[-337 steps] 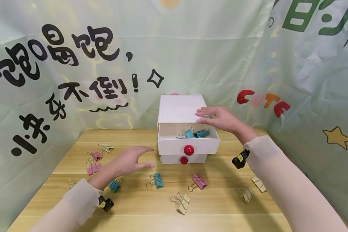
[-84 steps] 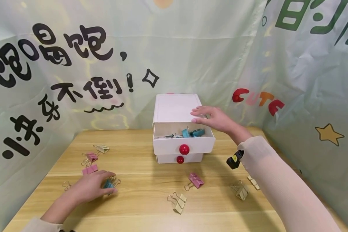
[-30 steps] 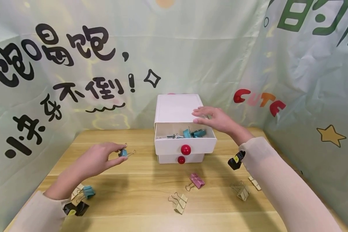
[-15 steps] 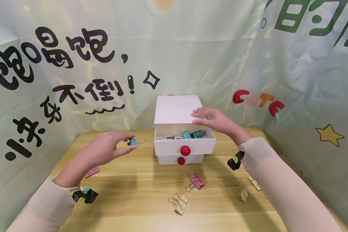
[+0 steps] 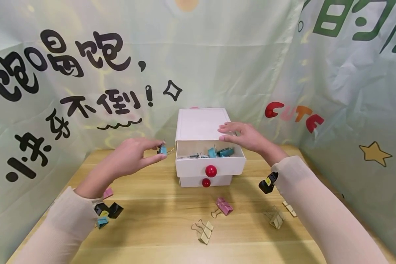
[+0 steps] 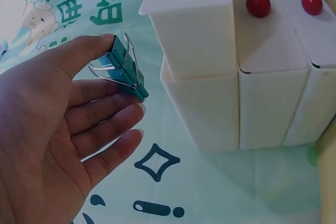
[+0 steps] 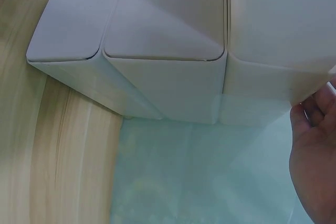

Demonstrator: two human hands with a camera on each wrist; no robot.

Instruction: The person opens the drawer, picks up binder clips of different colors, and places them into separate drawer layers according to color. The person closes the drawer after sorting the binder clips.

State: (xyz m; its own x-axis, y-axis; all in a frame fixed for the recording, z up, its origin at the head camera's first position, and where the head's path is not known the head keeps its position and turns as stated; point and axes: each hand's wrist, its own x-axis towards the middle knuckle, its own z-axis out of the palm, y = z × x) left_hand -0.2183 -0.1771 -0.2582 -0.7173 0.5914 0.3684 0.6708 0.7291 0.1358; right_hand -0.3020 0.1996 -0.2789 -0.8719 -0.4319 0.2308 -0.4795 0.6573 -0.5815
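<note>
My left hand (image 5: 127,157) pinches a teal binder clip (image 5: 163,149) between thumb and index finger, above the table just left of the white drawer box (image 5: 202,123). Its other fingers stretch out below the clip (image 6: 123,69) in the left wrist view. Pulled out toward me, the box's top drawer (image 5: 191,168) has a red knob and holds several teal binder clips (image 5: 225,152). My right hand (image 5: 247,136) rests on the box's top right edge, fingers extended. In the right wrist view, that hand (image 7: 317,161) shows at the right border, fingertips partly hidden.
A pink binder clip (image 5: 223,206) and a cream one (image 5: 205,231) lie on the wooden table (image 5: 171,220) in front. More cream clips (image 5: 276,218) lie at right. A teal clip (image 5: 102,222) and a pink one (image 5: 107,193) sit by my left forearm. Printed cloth hangs behind.
My left hand has picked up a teal binder clip from the table's left and carried it up and right beside the drawer. Another teal clip has gone from the table's middle. The right hand stays put.
</note>
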